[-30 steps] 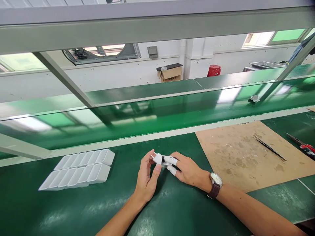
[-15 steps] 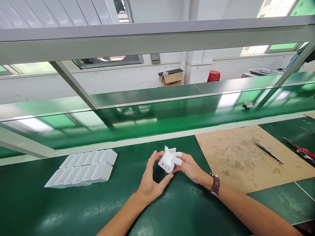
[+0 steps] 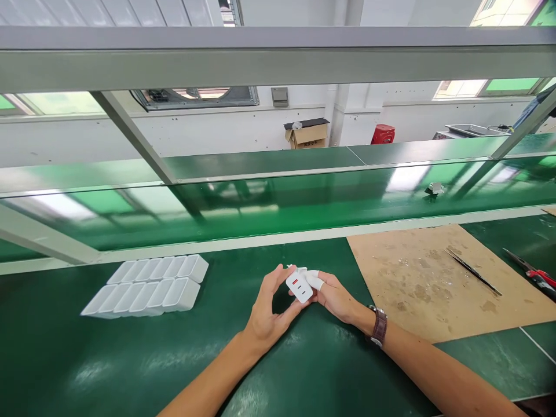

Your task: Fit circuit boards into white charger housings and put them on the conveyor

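A white plug-in charger [image 3: 299, 288] is held up over the green bench, its port face turned toward me. One red slot and two narrow dark slots show on that face. My left hand [image 3: 266, 315] grips its left side, index fingertip at the upper corner and thumb at the lower edge. From the right, my right hand [image 3: 336, 296] holds the charger with closed fingers; white finger covers [image 3: 314, 279] are on two of them. The back of the charger is mostly hidden.
White compartment trays [image 3: 147, 288] stand at left. To the right, tweezers [image 3: 473, 271] lie on a stained brown board [image 3: 403, 289], with red-handled pliers [image 3: 532, 269] beyond. A pale rail [image 3: 269, 240] runs behind my hands; a small white piece [image 3: 435, 188] sits past it.
The charger has been turned so its port face points more squarely at me. My left thumb has come in against its lower edge. The camera view has shifted slightly.
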Demonstrator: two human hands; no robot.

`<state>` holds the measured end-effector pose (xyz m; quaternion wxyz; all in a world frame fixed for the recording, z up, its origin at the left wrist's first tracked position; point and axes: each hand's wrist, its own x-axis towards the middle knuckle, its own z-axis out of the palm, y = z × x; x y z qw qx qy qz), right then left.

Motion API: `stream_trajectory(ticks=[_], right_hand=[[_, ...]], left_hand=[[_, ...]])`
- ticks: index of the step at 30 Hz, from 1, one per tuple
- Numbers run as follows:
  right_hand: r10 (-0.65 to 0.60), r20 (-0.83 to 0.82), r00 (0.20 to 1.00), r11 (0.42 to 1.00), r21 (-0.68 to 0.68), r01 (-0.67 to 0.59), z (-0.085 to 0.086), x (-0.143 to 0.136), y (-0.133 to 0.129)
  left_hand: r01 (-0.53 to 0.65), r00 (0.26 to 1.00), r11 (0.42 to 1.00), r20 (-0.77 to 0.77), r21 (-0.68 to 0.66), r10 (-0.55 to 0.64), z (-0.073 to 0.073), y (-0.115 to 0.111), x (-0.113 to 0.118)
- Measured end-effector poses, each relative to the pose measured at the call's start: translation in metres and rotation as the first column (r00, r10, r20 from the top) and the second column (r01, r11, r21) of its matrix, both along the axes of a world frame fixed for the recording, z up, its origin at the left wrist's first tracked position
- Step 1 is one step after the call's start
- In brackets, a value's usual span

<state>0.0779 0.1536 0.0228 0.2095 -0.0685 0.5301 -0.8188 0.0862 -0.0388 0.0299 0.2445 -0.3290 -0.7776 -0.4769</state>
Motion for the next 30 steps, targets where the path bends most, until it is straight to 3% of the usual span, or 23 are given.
stream_trajectory(ticks=[10,14,19,23,25,26,30], right_hand=[[0.000,-0.026,1.000,1.000,0.025,0.001,-0.002,0.002,0.002],[-0.080,-0.175,0.981,0.986,0.133,0.104,-0.002,0.003,-0.001],[-0.201,-0.436,0.877,0.933,0.189,0.308,0.004,0.011,-0.007],[-0.087,-0.668,0.739,0.880,0.296,0.372,0.010,0.018,-0.005],[0.028,-0.774,0.633,0.802,0.396,0.448,0.009,0.018,0.000],[0.114,-0.803,0.586,0.733,0.466,0.496,0.008,0.017,0.002],[0.467,-0.726,0.504,0.362,0.677,0.641,0.001,0.008,0.012]], left_hand=[[-0.012,0.998,1.000,0.056,-0.027,0.013,-0.005,-0.002,0.001],[-0.043,0.997,0.997,0.063,-0.068,0.048,-0.007,-0.003,0.001],[-0.134,0.976,0.981,0.154,-0.142,0.156,-0.017,-0.009,-0.006],[-0.135,0.901,0.979,0.393,-0.156,0.187,-0.025,-0.016,-0.015],[-0.137,0.837,0.978,0.510,-0.156,0.198,-0.024,-0.018,-0.019],[-0.141,0.809,0.977,0.551,-0.158,0.206,-0.022,-0.018,-0.020],[-0.217,0.738,0.958,0.612,-0.185,0.285,-0.010,-0.014,-0.018]])
